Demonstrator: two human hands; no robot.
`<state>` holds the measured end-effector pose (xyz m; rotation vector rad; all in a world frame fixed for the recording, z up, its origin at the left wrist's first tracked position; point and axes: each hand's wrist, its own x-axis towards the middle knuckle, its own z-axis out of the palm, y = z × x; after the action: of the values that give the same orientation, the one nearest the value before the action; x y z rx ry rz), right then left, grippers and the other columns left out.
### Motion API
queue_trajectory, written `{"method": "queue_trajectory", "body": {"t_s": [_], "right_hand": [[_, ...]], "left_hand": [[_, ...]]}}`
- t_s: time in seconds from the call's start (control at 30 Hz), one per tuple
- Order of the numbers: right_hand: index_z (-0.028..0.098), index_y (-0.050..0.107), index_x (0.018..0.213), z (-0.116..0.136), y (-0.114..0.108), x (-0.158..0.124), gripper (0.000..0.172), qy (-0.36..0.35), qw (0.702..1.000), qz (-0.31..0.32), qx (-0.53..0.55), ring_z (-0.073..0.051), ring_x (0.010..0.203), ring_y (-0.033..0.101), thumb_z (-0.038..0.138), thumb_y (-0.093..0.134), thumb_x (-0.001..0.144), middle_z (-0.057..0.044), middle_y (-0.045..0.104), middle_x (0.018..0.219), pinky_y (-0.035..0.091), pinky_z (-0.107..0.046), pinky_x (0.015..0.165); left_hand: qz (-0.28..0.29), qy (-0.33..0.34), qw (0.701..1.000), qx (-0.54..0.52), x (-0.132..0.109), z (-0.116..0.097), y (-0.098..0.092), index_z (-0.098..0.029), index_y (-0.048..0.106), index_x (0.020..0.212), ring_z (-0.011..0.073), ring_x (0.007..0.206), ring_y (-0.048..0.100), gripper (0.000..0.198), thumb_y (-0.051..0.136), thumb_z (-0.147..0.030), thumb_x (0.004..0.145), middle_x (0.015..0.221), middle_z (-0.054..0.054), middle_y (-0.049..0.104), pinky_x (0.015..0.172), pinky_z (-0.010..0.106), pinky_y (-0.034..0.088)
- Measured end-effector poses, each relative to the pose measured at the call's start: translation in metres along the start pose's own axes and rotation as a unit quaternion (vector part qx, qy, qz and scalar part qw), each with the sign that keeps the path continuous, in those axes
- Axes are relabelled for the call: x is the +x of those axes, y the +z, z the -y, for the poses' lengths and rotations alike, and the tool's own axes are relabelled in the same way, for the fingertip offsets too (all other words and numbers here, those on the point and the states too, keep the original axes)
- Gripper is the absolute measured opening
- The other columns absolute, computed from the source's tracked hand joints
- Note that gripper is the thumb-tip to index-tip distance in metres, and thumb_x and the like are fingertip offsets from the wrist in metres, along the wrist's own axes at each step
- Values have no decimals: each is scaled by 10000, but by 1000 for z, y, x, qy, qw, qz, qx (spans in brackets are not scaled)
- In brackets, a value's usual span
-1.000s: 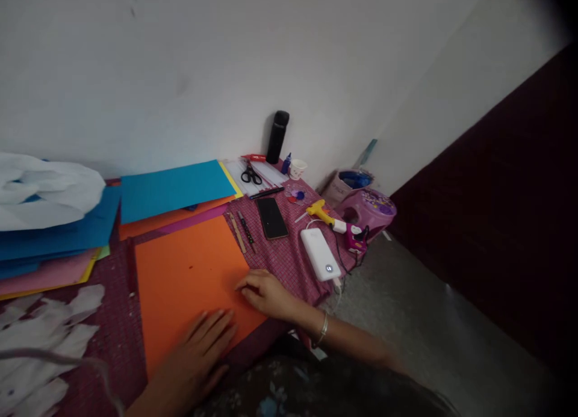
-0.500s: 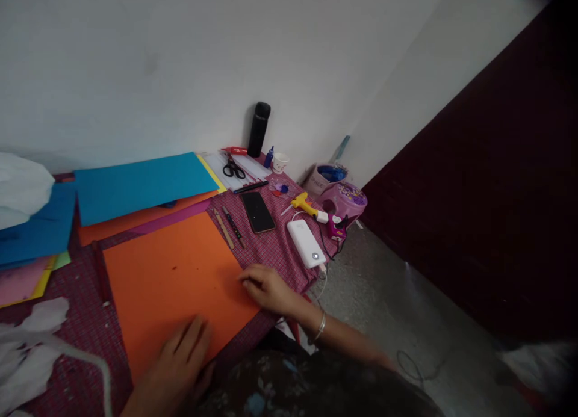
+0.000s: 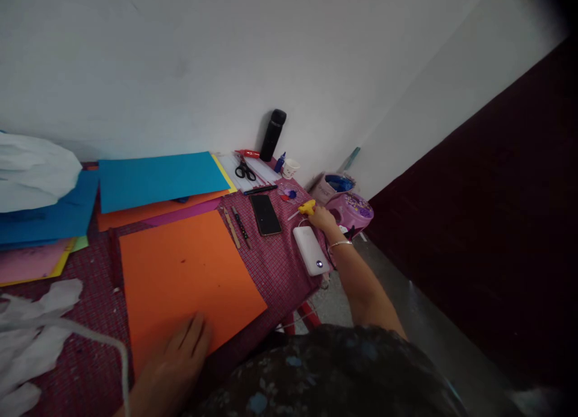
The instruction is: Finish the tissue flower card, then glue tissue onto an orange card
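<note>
My left hand [image 3: 180,357] lies flat with fingers stretched out on the near edge of a large orange paper sheet [image 3: 185,278] on the red checked cloth. My right hand [image 3: 323,217] is stretched far out to the right end of the table, its fingers closed around the yellow glue gun [image 3: 307,207]. A white power bank [image 3: 309,250] lies just below that wrist, and a black phone [image 3: 265,214] is to its left.
Blue, orange and pink sheets [image 3: 158,179] are stacked at the back left. Scissors [image 3: 244,171], pens, a black bottle [image 3: 273,134] and a small cup [image 3: 291,167] stand by the wall. A pink stool [image 3: 353,211] and a bucket [image 3: 334,186] sit beyond the table end. White paper scraps [image 3: 31,339] lie at the near left.
My right hand left the orange sheet's right edge and reached out to the yellow glue gun. My left hand stayed flat on the sheet.
</note>
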<state>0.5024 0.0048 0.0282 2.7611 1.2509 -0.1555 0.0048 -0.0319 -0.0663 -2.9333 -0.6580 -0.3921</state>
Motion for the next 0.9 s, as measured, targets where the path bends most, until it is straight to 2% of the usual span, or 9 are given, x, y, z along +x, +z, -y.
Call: {"method": "queue_trajectory", "body": {"t_s": [0.1,0.23,0.33,0.43,0.5,0.6,0.7,0.8,0.9], "right_hand": [[103,595,1310,2,9,9,453,31,999,-5,5,-323,1206,638,355,567,934,-240,628,1317,499,-377,954],[104,606,1302,7,12,17,475,51,998,-19,13,-320,1199,649,366,615,906,-241,635,1312,507,-356,932],[113,640,1256,9,8,17,428,55,998,-36,19,-304,1137,683,340,624,894,-220,678,1248,518,-331,887],[107,635,1259,3,-4,11,410,53,996,-66,25,-302,1116,685,322,581,915,-215,688,1237,516,-332,875],[91,619,1274,-7,-16,6,395,55,994,-90,29,-304,1134,670,287,461,969,-223,683,1249,505,-348,898],[70,581,1317,-23,-31,0,444,50,992,-114,36,-292,1186,635,214,298,1006,-226,659,1295,480,-355,947],[82,586,1321,-28,-32,-4,416,23,994,-98,49,-260,1158,644,255,373,1008,-196,672,1287,483,-312,934],[101,642,1250,-20,-19,-3,380,0,997,-61,56,-251,1137,654,344,518,985,-173,693,1241,497,-297,925],[138,651,1224,-9,-3,4,380,-3,998,-26,57,-255,1131,648,411,604,965,-154,663,1271,523,-367,953]], "left_hand": [[-17,58,998,6,2,7,0,-160,750,1171,275,1076,713,491,387,-17,874,1232,157,734,861,359,594],[-16,64,998,13,5,15,0,-153,742,1158,279,1069,708,451,389,-54,895,1221,162,733,876,378,593],[-29,103,994,14,6,15,-2,-149,735,1163,277,1041,716,422,413,-85,898,1202,158,740,840,362,603],[-9,52,999,-9,7,9,-5,-139,739,1155,287,1066,707,461,375,-48,886,1219,168,731,873,393,592],[4,16,999,-28,7,6,-7,-131,741,1148,299,1093,696,469,364,-36,886,1239,181,719,905,421,578],[8,24,999,-38,5,8,-5,-122,736,1164,316,1105,692,426,414,-63,891,1254,195,710,906,431,575],[-2,61,997,-37,2,17,0,-134,727,1193,321,1087,703,379,484,-137,902,1255,188,714,866,409,595],[5,73,997,-38,0,26,6,-166,721,1216,309,1083,710,379,494,-189,914,1254,159,722,880,406,601],[20,66,996,-61,-2,31,10,-212,717,1233,285,1110,703,400,500,-181,899,1267,117,725,925,389,592]]}}
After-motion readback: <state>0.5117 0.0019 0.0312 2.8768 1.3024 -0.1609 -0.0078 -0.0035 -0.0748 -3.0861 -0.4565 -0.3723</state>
